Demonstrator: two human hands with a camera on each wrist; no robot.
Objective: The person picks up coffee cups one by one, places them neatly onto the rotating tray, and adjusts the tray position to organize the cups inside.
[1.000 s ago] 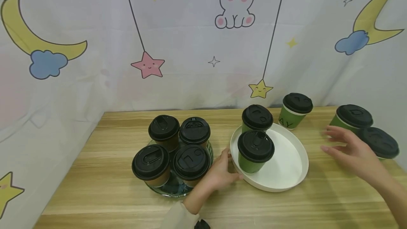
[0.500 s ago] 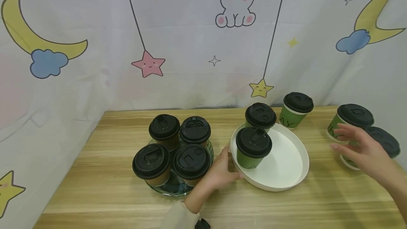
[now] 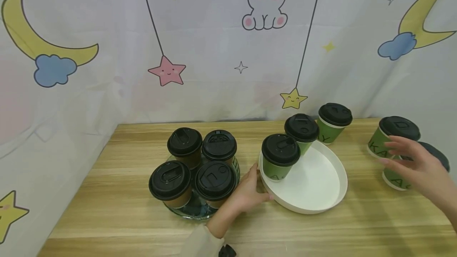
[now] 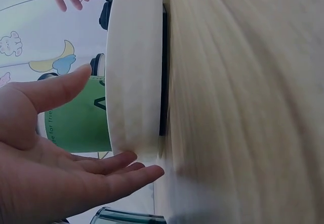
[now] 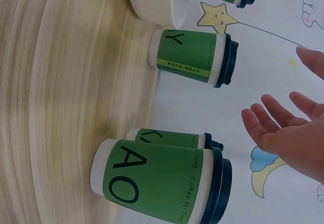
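Two green paper coffee cups with black lids, a front one (image 3: 278,168) and a rear one (image 3: 302,128), stand upright on the left side of a round white tray (image 3: 325,183). My left hand (image 3: 246,194) is at the tray's left edge. In the left wrist view its straight fingers (image 4: 121,181) touch the tray's side wall, and a dark base shows beneath the tray. My right hand (image 3: 421,167) hovers with relaxed fingers, holding nothing, partly hiding two more green cups (image 3: 378,144) at the right. In the right wrist view the nearer cup (image 5: 147,181) stands apart from the hand.
At the left, several brown cups with black lids (image 3: 169,181) stand close together on a round glass tray (image 3: 191,217). Another green cup (image 3: 329,132) stands just behind the white tray. A printed cloth (image 3: 214,31) hangs along the wooden table's (image 3: 118,209) back edge.
The white tray's cups have swung round clockwise: the front one left and back, the rear one right. My right hand has drifted slightly right. My left hand stays by the rim.
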